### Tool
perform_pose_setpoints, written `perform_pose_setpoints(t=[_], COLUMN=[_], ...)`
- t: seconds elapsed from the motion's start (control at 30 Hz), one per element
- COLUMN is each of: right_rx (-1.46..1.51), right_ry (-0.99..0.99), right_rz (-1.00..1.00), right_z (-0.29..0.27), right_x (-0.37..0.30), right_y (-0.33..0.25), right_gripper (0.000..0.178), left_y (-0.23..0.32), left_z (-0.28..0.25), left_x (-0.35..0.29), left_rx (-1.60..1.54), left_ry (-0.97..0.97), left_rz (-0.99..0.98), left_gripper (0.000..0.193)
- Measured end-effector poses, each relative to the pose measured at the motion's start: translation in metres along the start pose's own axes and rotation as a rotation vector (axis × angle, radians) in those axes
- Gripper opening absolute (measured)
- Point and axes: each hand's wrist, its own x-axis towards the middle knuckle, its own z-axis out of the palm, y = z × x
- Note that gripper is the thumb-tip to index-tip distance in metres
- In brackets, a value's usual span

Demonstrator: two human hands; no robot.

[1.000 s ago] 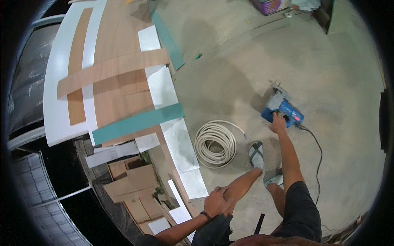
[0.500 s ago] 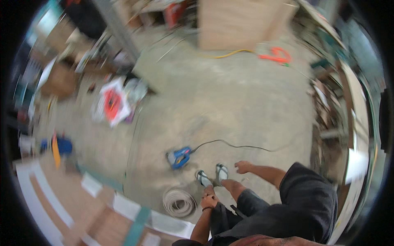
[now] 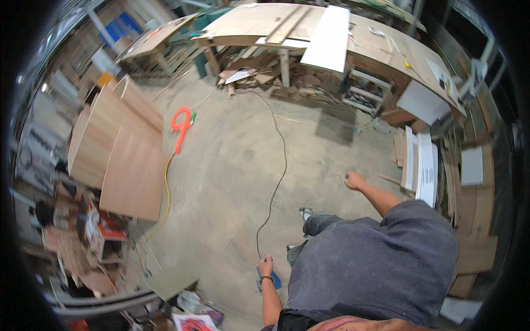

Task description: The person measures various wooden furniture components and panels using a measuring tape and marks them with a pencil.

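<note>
My left hand (image 3: pixel 266 265) hangs at my left side, its fingers curled in, with a dark band round the wrist. Behind and below it, partly covered, a blue corded power tool (image 3: pixel 276 279) lies on the floor; the hand overlaps it in view but does not appear to grip it. From the tool a dark cord (image 3: pixel 285 165) snakes across the concrete toward the workbench. My right hand (image 3: pixel 354 180) swings out ahead on the right, fingers closed, with nothing visible in it. Both hands are small in view.
A long workbench (image 3: pixel 248 21) stands ahead, with a white board (image 3: pixel 327 44) on top and wood offcuts (image 3: pixel 265 71) beneath. To the left are curved plywood panels (image 3: pixel 135 171) and an orange cord reel (image 3: pixel 181 122). White boards (image 3: pixel 425 168) lean on the right.
My view has turned to the right, bringing the workbench ahead and the power tool down beside my left hand. The right arm has swung forward. Neither hand visibly took hold of anything.
</note>
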Motion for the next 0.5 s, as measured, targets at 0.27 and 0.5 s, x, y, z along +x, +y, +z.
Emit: perform_pose_setpoints(t=[0.27, 0.5], right_rx=[0.358, 0.189], right_ry=[-0.354, -0.385], right_rz=[0.467, 0.302], right_z=[0.114, 0.110], right_x=[-0.172, 0.023], right_y=[0.182, 0.248], right_gripper=[0.019, 0.028], left_y=[0.259, 0.557], left_z=[0.052, 0.225], left_x=[0.108, 0.152], left_rx=[0.130, 0.072], left_ry=[-0.301, -0.564], left_rz=[0.277, 0.536], left_gripper=[0.042, 0.038])
